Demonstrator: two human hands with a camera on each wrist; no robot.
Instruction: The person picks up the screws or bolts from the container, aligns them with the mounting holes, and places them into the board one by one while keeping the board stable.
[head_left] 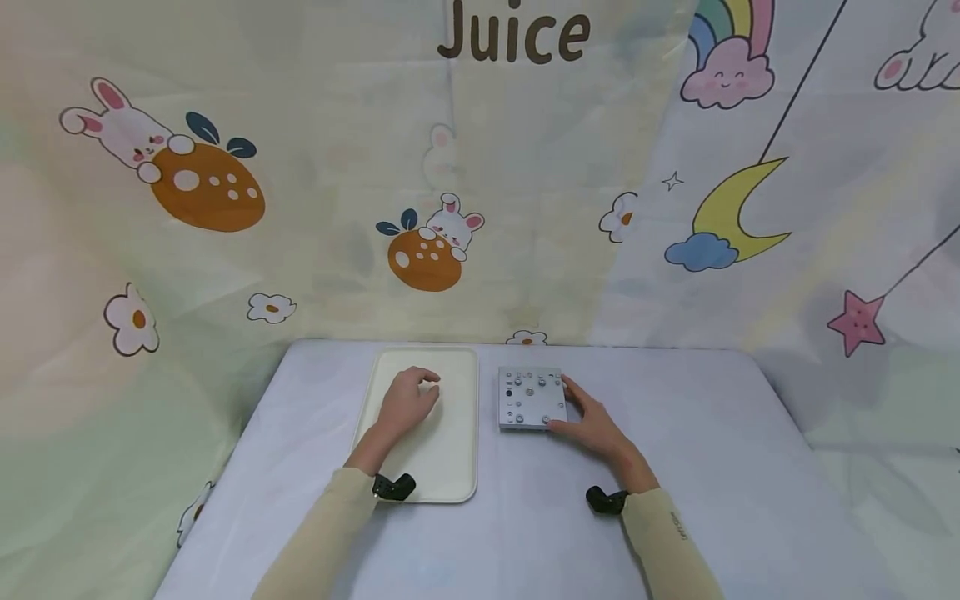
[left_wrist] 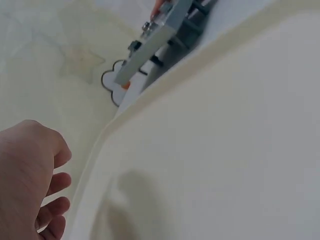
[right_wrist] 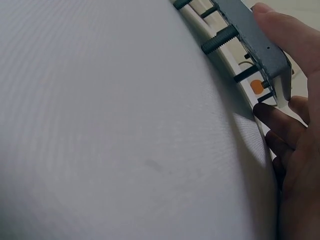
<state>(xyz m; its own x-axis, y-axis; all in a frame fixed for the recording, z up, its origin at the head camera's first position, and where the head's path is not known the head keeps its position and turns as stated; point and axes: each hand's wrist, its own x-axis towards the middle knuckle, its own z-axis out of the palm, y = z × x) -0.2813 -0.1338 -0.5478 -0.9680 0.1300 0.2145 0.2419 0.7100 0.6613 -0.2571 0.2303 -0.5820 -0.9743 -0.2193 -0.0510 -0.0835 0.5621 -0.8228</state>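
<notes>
A square grey metal plate [head_left: 534,404] with several bolts and screws through it is to the right of the tray. My right hand [head_left: 597,427] grips its right side, thumb at the near edge and fingers at the far right corner. In the right wrist view, threaded bolt [right_wrist: 219,40] ends stick out below the plate, pointing at the white table. Over the cream tray [head_left: 453,467], my left hand [head_left: 407,402] hovers with loosely curled fingers and holds nothing. Its shadow falls on the tray floor.
A white-covered table [head_left: 517,533] carries the tray and the plate. Behind it hangs a printed cloth [head_left: 322,183] with rabbits, flowers and a moon. Each wrist wears a black camera, the left [head_left: 394,487] one just above the tray's near end.
</notes>
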